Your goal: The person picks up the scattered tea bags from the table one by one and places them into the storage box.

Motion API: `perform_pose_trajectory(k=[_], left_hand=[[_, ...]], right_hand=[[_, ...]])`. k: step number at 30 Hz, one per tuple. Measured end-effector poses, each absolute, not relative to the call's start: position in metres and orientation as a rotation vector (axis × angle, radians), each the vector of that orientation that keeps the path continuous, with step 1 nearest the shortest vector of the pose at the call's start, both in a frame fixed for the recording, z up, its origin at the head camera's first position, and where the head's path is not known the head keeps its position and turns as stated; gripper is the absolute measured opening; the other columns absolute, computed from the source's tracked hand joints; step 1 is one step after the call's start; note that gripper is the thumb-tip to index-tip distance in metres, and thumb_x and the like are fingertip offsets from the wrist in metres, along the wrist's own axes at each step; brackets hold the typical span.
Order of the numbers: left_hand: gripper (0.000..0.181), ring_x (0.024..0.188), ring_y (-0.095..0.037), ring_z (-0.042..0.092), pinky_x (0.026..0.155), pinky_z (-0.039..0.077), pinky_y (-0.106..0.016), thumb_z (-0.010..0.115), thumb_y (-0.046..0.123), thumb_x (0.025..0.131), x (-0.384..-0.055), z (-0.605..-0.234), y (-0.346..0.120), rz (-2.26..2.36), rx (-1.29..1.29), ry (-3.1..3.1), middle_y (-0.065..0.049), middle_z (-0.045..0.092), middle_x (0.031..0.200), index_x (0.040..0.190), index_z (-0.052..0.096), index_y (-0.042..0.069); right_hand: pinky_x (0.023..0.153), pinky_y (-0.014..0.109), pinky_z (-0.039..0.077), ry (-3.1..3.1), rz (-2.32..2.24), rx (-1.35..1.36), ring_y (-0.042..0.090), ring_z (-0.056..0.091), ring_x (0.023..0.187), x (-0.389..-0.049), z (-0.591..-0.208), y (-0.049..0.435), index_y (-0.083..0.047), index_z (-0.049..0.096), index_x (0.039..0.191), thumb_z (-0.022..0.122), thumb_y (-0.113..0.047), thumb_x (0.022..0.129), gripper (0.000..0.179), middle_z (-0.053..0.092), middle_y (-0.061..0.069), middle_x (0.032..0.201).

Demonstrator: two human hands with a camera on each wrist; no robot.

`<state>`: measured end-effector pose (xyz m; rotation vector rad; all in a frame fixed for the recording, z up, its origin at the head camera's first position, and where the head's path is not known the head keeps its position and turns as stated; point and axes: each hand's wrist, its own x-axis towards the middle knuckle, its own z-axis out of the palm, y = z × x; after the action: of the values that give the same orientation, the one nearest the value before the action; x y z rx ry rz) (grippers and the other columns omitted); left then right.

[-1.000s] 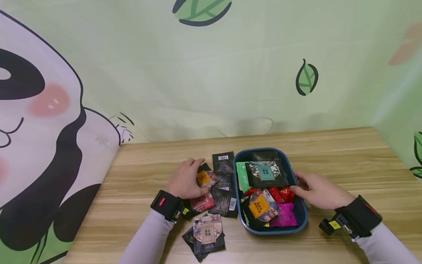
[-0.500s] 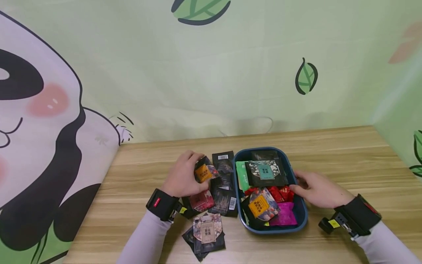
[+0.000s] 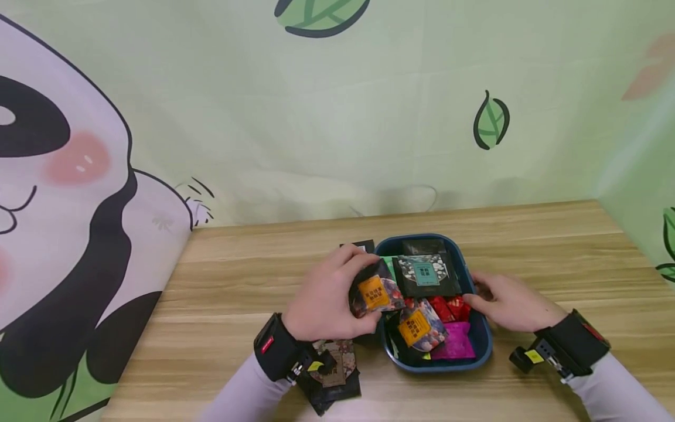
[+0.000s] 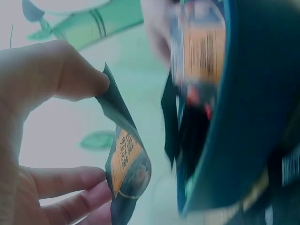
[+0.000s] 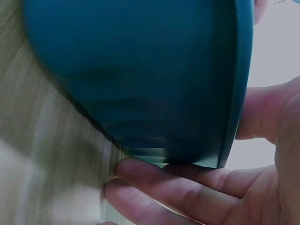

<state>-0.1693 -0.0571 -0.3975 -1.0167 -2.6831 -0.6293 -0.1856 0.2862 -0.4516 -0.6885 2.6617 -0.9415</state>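
Observation:
My left hand (image 3: 332, 296) pinches a black tea sachet (image 3: 377, 294) with an orange label between thumb and fingers, over the left rim of the blue plastic basket (image 3: 488, 346). In the left wrist view the sachet (image 4: 125, 161) bends a little in the grip, beside the basket wall (image 4: 253, 93). My right hand (image 3: 514, 302) holds the basket's right side, thumb at the rim and fingers against the outer wall (image 5: 140, 84). Inside the basket lie a teal-labelled black sachet (image 3: 426, 274), an orange-labelled sachet (image 3: 422, 328), red packets (image 3: 448, 309) and a magenta packet (image 3: 456, 343).
More black sachets (image 3: 345, 390) lie stacked on the wooden table (image 3: 237, 264) near the front. Another dark sachet (image 3: 364, 246) shows behind my left hand, which hides others. A printed fabric backdrop (image 3: 343, 129) rises behind the table.
My left hand has lifted the orange-labelled sachet from the pile left of the basket and carried it right to the basket's rim. The right hand has stayed in place.

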Motion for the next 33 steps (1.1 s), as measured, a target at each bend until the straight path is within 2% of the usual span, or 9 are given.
perform_pose_trajectory(k=[10, 12, 14, 16, 18, 19, 22, 27, 33], left_hand=[[0.077, 0.107, -0.002, 0.045, 0.09, 0.043, -0.016, 0.067, 0.057, 0.073, -0.147, -0.398, -0.017, -0.7, -1.173, -2.66, 0.009, 0.049, 0.127, 0.138, 0.058, 0.017], [0.081, 0.111, -0.003, 0.044, 0.093, 0.043, -0.02, 0.068, 0.059, 0.072, -0.147, -0.399, -0.014, -0.709, -1.185, -2.648, 0.009, 0.047, 0.132, 0.141, 0.055, 0.019], [0.097, 0.125, -0.007, 0.041, 0.102, 0.042, -0.03, 0.068, 0.066, 0.069, -0.146, -0.401, -0.013, -0.7, -1.192, -2.654, 0.007, 0.038, 0.148, 0.152, 0.043, 0.023], [0.112, 0.138, -0.014, 0.035, 0.107, 0.039, -0.041, 0.066, 0.076, 0.067, -0.145, -0.402, -0.013, -0.678, -1.205, -2.673, 0.003, 0.022, 0.162, 0.16, 0.026, 0.028], [0.123, 0.147, -0.023, 0.025, 0.11, 0.033, -0.052, 0.061, 0.084, 0.064, -0.143, -0.401, -0.014, -0.647, -1.208, -2.703, 0.004, 0.001, 0.168, 0.163, 0.008, 0.034], [0.124, 0.148, -0.025, 0.023, 0.111, 0.032, -0.054, 0.06, 0.086, 0.063, -0.143, -0.401, -0.015, -0.642, -1.212, -2.713, 0.005, -0.003, 0.168, 0.163, 0.005, 0.036], [0.124, 0.148, -0.027, 0.024, 0.111, 0.03, -0.056, 0.059, 0.087, 0.063, -0.144, -0.399, -0.019, -0.639, -1.21, -2.745, 0.007, -0.003, 0.167, 0.162, 0.006, 0.036], [0.12, 0.148, -0.028, 0.024, 0.111, 0.03, -0.056, 0.06, 0.086, 0.065, -0.153, -0.394, -0.035, -0.621, -1.2, -2.781, 0.004, 0.003, 0.167, 0.162, 0.017, 0.031], [0.119, 0.149, -0.022, 0.021, 0.112, 0.03, -0.049, 0.063, 0.083, 0.065, -0.164, -0.395, -0.066, -0.643, -1.082, -2.815, 0.005, 0.008, 0.167, 0.162, 0.02, 0.029]], right_hand=[[0.068, 0.027, 0.049, 2.663, -0.944, -0.687, 0.006, 0.061, 0.082, -0.185, -0.45, 0.285, 0.0, 0.058, 0.132, 0.055, -0.039, 0.098, 0.052, 0.069, -0.003, 0.099], [0.066, 0.026, 0.048, 2.666, -0.94, -0.678, 0.006, 0.06, 0.079, -0.185, -0.451, 0.285, 0.0, 0.058, 0.132, 0.055, -0.04, 0.098, 0.052, 0.069, -0.004, 0.096], [0.064, 0.026, 0.047, 2.668, -0.939, -0.668, 0.006, 0.059, 0.075, -0.185, -0.451, 0.285, -0.001, 0.059, 0.13, 0.055, -0.04, 0.098, 0.051, 0.068, -0.005, 0.092], [0.062, 0.027, 0.047, 2.67, -0.94, -0.656, 0.008, 0.058, 0.073, -0.185, -0.451, 0.285, -0.002, 0.06, 0.128, 0.055, -0.041, 0.098, 0.049, 0.066, -0.005, 0.089], [0.061, 0.027, 0.046, 2.678, -0.93, -0.648, 0.008, 0.057, 0.071, -0.185, -0.451, 0.285, -0.004, 0.061, 0.125, 0.055, -0.042, 0.097, 0.047, 0.065, -0.006, 0.087], [0.062, 0.027, 0.046, 2.682, -0.926, -0.644, 0.009, 0.057, 0.072, -0.185, -0.451, 0.285, -0.005, 0.062, 0.123, 0.056, -0.042, 0.097, 0.046, 0.065, -0.006, 0.086], [0.065, 0.027, 0.047, 2.692, -0.913, -0.642, 0.008, 0.057, 0.075, -0.185, -0.451, 0.284, -0.006, 0.063, 0.121, 0.056, -0.043, 0.096, 0.045, 0.065, -0.006, 0.087], [0.067, 0.028, 0.048, 2.699, -0.913, -0.66, 0.007, 0.059, 0.078, -0.185, -0.452, 0.284, -0.005, 0.063, 0.122, 0.057, -0.041, 0.097, 0.045, 0.067, -0.007, 0.09], [0.069, 0.029, 0.049, 2.697, -0.907, -0.662, 0.006, 0.06, 0.082, -0.186, -0.453, 0.284, -0.004, 0.062, 0.125, 0.057, -0.041, 0.097, 0.047, 0.068, -0.006, 0.094]])
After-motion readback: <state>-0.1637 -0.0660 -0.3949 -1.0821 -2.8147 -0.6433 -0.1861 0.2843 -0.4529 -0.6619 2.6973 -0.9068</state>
